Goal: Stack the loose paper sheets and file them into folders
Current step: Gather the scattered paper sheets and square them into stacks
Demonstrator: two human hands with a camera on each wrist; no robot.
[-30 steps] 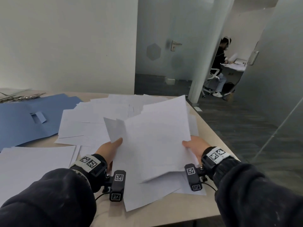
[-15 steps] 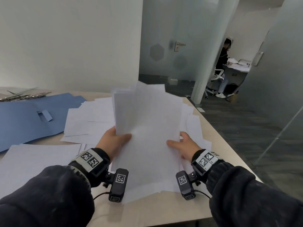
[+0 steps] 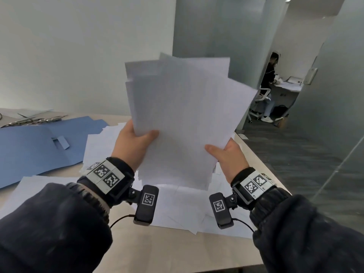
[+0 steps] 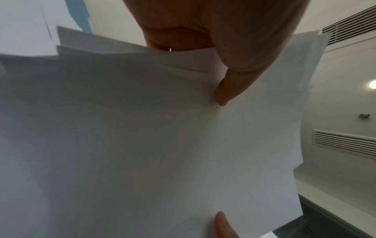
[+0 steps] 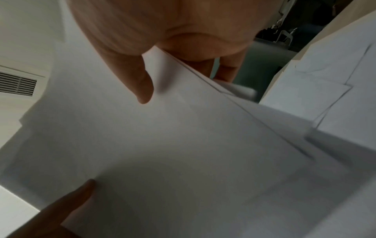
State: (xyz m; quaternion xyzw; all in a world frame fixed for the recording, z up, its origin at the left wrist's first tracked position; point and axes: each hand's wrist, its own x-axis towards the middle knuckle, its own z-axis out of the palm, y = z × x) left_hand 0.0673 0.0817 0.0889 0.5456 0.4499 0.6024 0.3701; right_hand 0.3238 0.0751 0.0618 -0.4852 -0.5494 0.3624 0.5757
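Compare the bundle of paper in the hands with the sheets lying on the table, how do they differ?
The bundle of paper is lifted upright off the table; the loose sheets lie flat on it. The bundle is gripped by the left hand and right hand; the loose sheets are untouched. The bundle is gathered, though its top edges fan unevenly; the loose sheets spread wide. Both are plain white paper.

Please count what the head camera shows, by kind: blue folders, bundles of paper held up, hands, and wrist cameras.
blue folder: 1
held paper bundle: 1
hands: 2, left hand, right hand
wrist cameras: 2, left, right
Total: 6
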